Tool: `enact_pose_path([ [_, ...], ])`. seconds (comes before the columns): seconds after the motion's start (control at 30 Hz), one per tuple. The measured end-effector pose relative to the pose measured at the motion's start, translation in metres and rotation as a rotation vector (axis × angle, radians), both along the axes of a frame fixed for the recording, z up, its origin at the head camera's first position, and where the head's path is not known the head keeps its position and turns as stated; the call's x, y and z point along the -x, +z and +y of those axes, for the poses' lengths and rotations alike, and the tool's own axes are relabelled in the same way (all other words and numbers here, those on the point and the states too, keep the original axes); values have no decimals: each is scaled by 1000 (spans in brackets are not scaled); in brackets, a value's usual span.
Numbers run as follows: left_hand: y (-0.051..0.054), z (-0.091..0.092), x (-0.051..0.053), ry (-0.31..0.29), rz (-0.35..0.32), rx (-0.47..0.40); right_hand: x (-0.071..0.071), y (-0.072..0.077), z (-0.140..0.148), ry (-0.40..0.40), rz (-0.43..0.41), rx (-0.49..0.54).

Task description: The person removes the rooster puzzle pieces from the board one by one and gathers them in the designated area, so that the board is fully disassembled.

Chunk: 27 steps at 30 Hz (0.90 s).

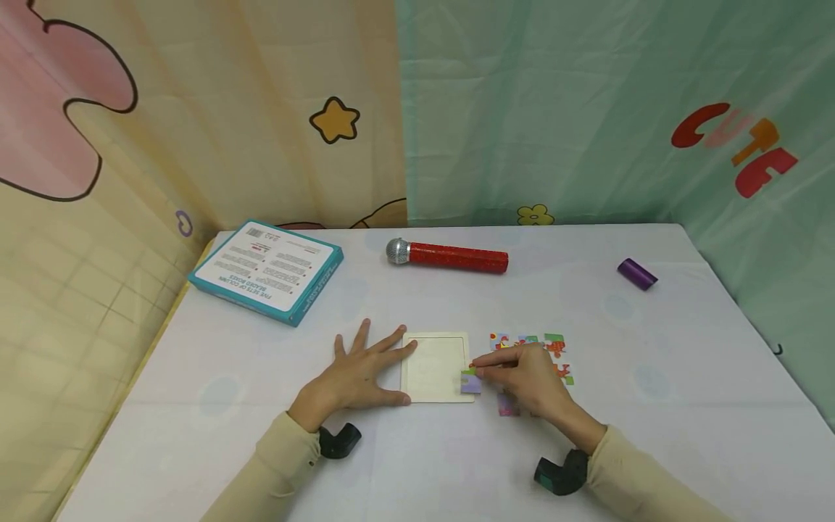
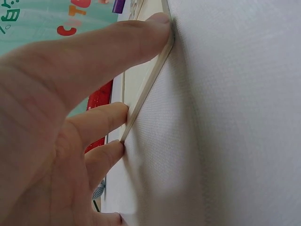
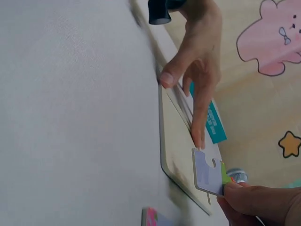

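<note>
A square, pale puzzle tray (image 1: 433, 370) with a raised border lies on the table. My left hand (image 1: 359, 373) is spread at its left side, and the thumb and fingertips touch the edge. Between thumb and fingers, my right hand (image 1: 528, 377) pinches a purple and green jigsaw piece (image 1: 470, 382) above the tray's right edge. In the right wrist view, that puzzle piece (image 3: 207, 172) is tilted and has a rounded notch. More jigsaw pieces (image 1: 555, 344) lie right of the tray, partly hidden beneath the right hand.
A teal-edged box (image 1: 264, 268) lies at the back left of the white table (image 1: 417, 464). Behind the tray rests a red microphone (image 1: 457, 257). A purple cylinder (image 1: 637, 274) lies at the back right. Patterned curtains (image 1: 535, 109) stand behind the table.
</note>
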<state>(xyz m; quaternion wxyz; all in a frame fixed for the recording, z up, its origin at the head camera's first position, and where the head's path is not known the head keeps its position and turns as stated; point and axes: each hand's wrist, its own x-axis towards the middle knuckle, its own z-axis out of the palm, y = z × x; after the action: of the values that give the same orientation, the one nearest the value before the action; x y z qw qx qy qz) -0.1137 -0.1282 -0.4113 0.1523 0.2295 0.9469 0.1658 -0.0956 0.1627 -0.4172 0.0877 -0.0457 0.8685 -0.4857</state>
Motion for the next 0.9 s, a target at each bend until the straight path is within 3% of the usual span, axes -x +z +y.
enact_pose_path([
  [0.2,1,0,0,-3,-2,6,-7,6,44,-16,-1,-47],
  [0.53,4,-1,0,1,-17,16,-22,10,116,-34,-124,-185],
  [0.7,4,-1,0,-4,-6,17,-24,5,126,-28,-146,-211],
  [0.9,2,0,0,-1,-19,16,-26,4,124,-23,-76,-277],
])
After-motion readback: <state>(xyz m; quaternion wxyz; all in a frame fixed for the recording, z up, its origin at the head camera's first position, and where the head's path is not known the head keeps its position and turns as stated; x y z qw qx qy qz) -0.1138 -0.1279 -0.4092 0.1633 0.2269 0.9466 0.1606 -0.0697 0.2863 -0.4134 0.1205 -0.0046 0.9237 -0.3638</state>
